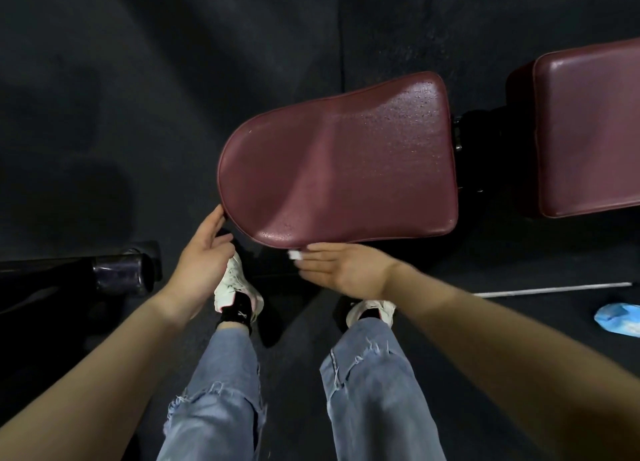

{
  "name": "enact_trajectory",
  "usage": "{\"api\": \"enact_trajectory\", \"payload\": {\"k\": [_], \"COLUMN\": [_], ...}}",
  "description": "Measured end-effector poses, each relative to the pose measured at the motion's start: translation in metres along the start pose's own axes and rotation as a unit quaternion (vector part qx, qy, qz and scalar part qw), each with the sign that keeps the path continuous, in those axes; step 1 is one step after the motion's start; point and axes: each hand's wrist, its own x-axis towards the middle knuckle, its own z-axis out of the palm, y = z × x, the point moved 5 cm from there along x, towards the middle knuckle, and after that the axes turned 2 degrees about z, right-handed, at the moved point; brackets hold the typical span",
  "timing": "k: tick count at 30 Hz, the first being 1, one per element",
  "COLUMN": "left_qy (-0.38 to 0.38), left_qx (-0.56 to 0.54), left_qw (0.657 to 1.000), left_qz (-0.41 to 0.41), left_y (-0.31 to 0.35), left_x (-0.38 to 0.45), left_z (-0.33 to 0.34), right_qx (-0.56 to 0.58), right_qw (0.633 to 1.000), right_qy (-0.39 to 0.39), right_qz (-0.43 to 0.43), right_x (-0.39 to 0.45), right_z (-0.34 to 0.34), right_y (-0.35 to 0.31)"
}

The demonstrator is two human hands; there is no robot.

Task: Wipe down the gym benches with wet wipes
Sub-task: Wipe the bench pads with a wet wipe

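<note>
Dark red seat pad [339,169] of the bench lies just beyond both hands, its rounded end toward the left hand, its near edge running above the right hand. Surface shows a wet speckled sheen, strongest toward the far right corner. Left hand [202,256] reaches up to the rounded end; fingers relaxed and nearly straight, fingertips touching the pad's rim, gripping nothing. Right hand [341,264] lies flat just under the near edge, fingers extended toward the left hand, with a small white wipe [295,254] at the fingertips, against the pad's lower edge; cannot tell whether the fingers pinch the wipe or only press it there. Hands are apart, a gap between them over the left white sneaker [233,284]. Second red pad [588,131] sits beyond and to the right of the right hand, separated from the seat by a dark metal joint. Right of the right forearm, on the black floor [138,79]: a thin pale rod [550,289] and a blue crumpled item [620,316]. Left of the left hand: a dark cylinder end [121,273].
</note>
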Motion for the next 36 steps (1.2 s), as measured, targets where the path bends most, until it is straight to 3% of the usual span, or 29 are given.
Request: {"api": "enact_trajectory", "payload": {"k": [2, 8, 14, 16, 18, 21, 26, 27, 28, 30, 34, 36], "left_qy": [0.005, 0.024, 0.034, 0.031, 0.048, 0.103, 0.126, 0.121, 0.118, 0.113, 0.112, 0.107], "left_qx": [0.0, 0.013, 0.02, 0.02, 0.023, 0.076, 0.247, 0.275, 0.303, 0.345, 0.399, 0.419], "left_qw": [1.0, 1.0, 0.999, 0.999, 0.999, 0.992, 0.952, 0.944, 0.937, 0.923, 0.9, 0.891], "left_qz": [0.0, -0.002, -0.008, -0.005, -0.009, -0.02, 0.132, 0.135, 0.129, 0.129, 0.135, 0.141], "left_y": [0.0, 0.0, 0.007, 0.006, 0.008, 0.016, 0.052, 0.057, 0.061, 0.062, 0.056, 0.055], "left_x": [0.0, -0.002, -0.005, -0.003, -0.004, -0.007, -0.008, -0.008, -0.008, -0.006, -0.001, -0.001], "left_z": [0.001, 0.004, 0.008, 0.007, 0.006, 0.007, 0.024, 0.031, 0.038, 0.047, 0.048, 0.047], "right_qx": [-0.033, -0.046, -0.023, 0.001, 0.067, 0.174, 0.327, 0.338, 0.332, 0.284, 0.215, 0.2], "right_qw": [0.999, 0.997, 0.982, 0.966, 0.914, 0.801, 0.57, 0.541, 0.533, 0.556, 0.603, 0.596], "right_qy": [-0.035, -0.023, 0.002, 0.049, 0.132, 0.256, 0.388, 0.413, 0.435, 0.443, 0.375, 0.364], "right_qz": [-0.002, 0.051, 0.188, 0.255, 0.377, 0.512, 0.647, 0.65, 0.645, 0.644, 0.671, 0.687], "right_x": [-0.048, -0.148, -0.19, -0.194, -0.19, -0.169, -0.136, -0.132, -0.128, -0.12, -0.111, -0.116], "right_z": [-0.001, -0.036, -0.048, -0.045, -0.047, -0.053, -0.072, -0.078, -0.086, -0.102, -0.108, -0.096], "right_y": [0.015, 0.06, 0.09, 0.088, 0.082, 0.072, 0.095, 0.108, 0.125, 0.169, 0.24, 0.239]}}
